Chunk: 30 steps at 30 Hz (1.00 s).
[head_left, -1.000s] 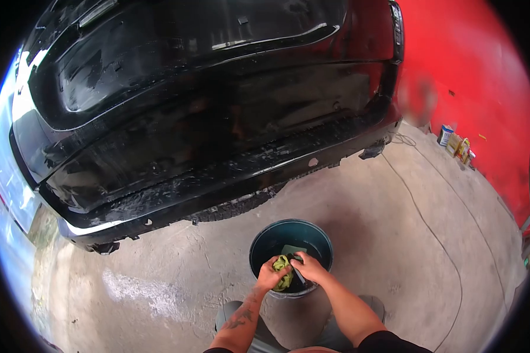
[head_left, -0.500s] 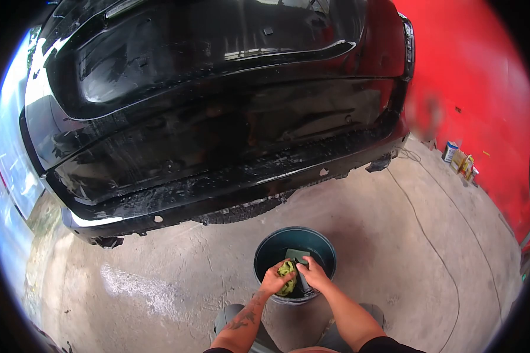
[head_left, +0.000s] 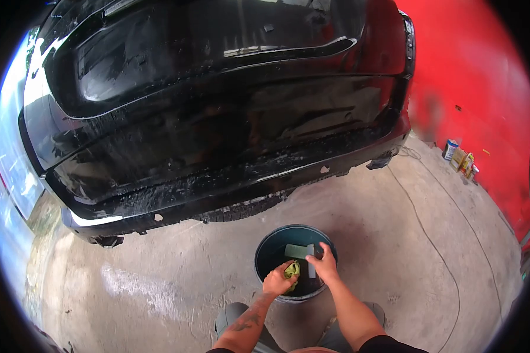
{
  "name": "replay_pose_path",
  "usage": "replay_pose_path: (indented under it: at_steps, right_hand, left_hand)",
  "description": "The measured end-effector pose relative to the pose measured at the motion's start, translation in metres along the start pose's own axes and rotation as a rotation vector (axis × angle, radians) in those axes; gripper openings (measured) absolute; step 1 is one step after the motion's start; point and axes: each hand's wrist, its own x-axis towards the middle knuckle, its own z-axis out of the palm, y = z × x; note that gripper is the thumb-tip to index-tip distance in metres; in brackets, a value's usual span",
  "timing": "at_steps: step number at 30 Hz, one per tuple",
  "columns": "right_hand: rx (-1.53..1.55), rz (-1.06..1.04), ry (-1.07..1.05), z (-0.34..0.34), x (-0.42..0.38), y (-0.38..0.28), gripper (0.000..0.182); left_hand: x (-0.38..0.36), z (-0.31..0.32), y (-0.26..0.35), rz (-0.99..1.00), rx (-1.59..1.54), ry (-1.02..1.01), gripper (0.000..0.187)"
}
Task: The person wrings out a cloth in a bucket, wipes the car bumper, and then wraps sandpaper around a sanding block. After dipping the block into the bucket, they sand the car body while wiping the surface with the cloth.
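Observation:
A dark green round bucket [head_left: 261,250] stands on the floor between my knees, with both hands inside its rim. My left hand [head_left: 278,280] is closed around a crumpled yellow-green cloth [head_left: 292,271] at the near left side. Thumb and fingers of my right hand [head_left: 325,266] are apart at the right side. Its thumb overlaps a pale grey flat block [head_left: 311,270]; whether they touch is hard to tell. Behind that block lies a grey-green rectangular block [head_left: 297,251]. A wet black car rear [head_left: 218,123] fills the upper view.
The car's lower bumper edge [head_left: 241,199] hangs just beyond the bucket. A thin cable [head_left: 425,232] runs over the concrete floor [head_left: 383,235] at right. Several small containers [head_left: 458,157] stand beside a red surface [head_left: 471,76]. A pale wet patch [head_left: 138,288] marks the floor at left.
My right hand has moved away from the cloth, up and right, with its fingers spreading. The pale grey block has shifted the same way. My left hand still grips the cloth.

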Motion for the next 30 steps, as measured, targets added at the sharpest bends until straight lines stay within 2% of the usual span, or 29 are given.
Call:
replay_pose_path:
  at_steps: [4,6,8,20,23,26,30]
  right_hand:
    - [0.186,0.015,0.101,0.002,0.014,0.015,0.075]
    - [0.21,0.018,0.098,-0.002,0.014,0.012,0.057]
    - [0.212,0.041,0.101,-0.003,0.012,0.01,0.052]
    - [0.065,-0.062,0.012,0.003,0.014,0.023,0.06]
    - [0.03,-0.074,-0.002,0.001,0.01,0.018,0.06]
    - [-0.039,-0.082,-0.015,0.001,0.013,0.024,0.069]
    - [-0.085,-0.068,0.001,-0.004,0.012,0.018,0.069]
  left_hand:
    - [-0.005,-0.003,0.008,0.044,0.078,-0.005,0.056]
    - [-0.006,-0.004,0.009,0.033,0.106,-0.019,0.055]
    - [-0.007,-0.003,0.01,0.03,0.139,-0.03,0.055]
    - [-0.009,-0.002,0.009,0.064,0.174,-0.033,0.055]
    - [-0.011,-0.004,0.01,0.057,0.187,-0.034,0.054]
    - [-0.009,-0.003,0.01,0.051,0.224,-0.053,0.053]
    - [-0.011,-0.001,0.011,0.076,0.285,-0.087,0.052]
